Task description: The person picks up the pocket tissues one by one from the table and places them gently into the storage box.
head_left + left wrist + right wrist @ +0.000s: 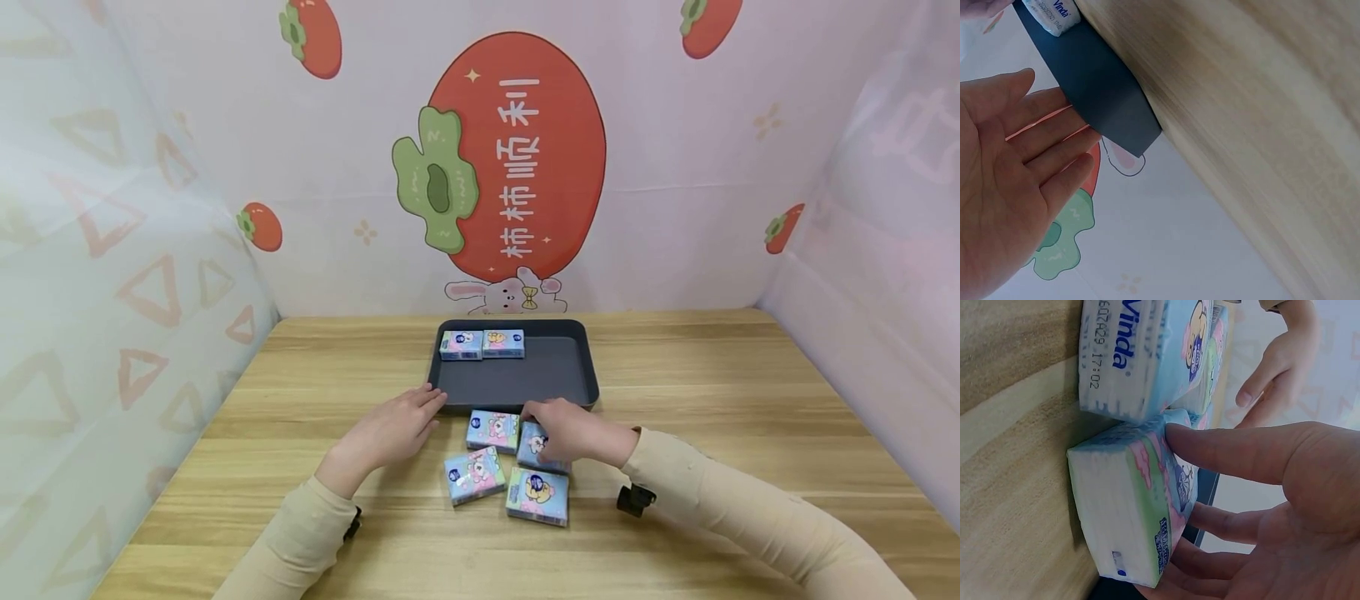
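My right hand (573,429) holds a blue-and-pink tissue pack (531,444) on the table just in front of the dark grey tray (555,371). In the right wrist view the thumb (1229,447) lies at one edge of this pack (1116,512) and the fingers at another. My left hand (393,429) has its fingers extended, tips at the tray's front left corner; it holds nothing. Three more tissue packs lie close by: one left of the held pack (492,431), one nearer left (475,476), one nearer me (537,497).
Inside the tray, two tissue packs stand side by side at the back left, a left one (461,344) and a right one (503,342). The wooden table (337,358) meets a printed backdrop (645,242) behind the tray, with pale sheets at both sides.
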The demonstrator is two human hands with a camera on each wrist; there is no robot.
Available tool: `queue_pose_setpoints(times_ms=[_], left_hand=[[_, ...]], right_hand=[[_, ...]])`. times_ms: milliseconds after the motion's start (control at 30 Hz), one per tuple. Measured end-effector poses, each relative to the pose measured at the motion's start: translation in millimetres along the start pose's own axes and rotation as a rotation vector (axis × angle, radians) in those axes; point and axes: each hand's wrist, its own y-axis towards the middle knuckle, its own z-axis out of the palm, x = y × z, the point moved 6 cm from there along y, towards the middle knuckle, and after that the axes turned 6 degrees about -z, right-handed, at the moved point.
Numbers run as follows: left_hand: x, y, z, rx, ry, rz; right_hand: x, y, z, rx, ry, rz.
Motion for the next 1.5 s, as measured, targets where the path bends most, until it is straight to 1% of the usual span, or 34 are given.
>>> queue_pose_setpoints(times_ms=[300,567,900,1067,1300,1500], left_hand=[[-0.3,-0.9,-0.3,-0.007,-0.005,0.002],[-0.5,-0.1,-0.1,-0.017,-0.004,0.003],[0.0,-0.6,-0.2,-0.017,-0.007,0.004],[-0.6,-1.2,-1.1,-0.017,-0.011,0.007],[-1.3,-0.7,-0.9,-0.023,-0.003,0.016],[-0.7,-0.9,-0.6,-0.028,-0.001,0.019]], right_hand=[[-2,-0.1,1,0.0,-0.028,-0.024],[-5,-2.4,-2,-0.013,-0.007,-0.028],[-12,-4.1,-4,-0.035,0.018,0.008],[-13,-6.1,-6,-0.066,0.037,0.021],[-14,-7.8,-11,-0.14,0.054,-0.004],[-16,-7.6,-12,-0.141,0.058,0.005]])
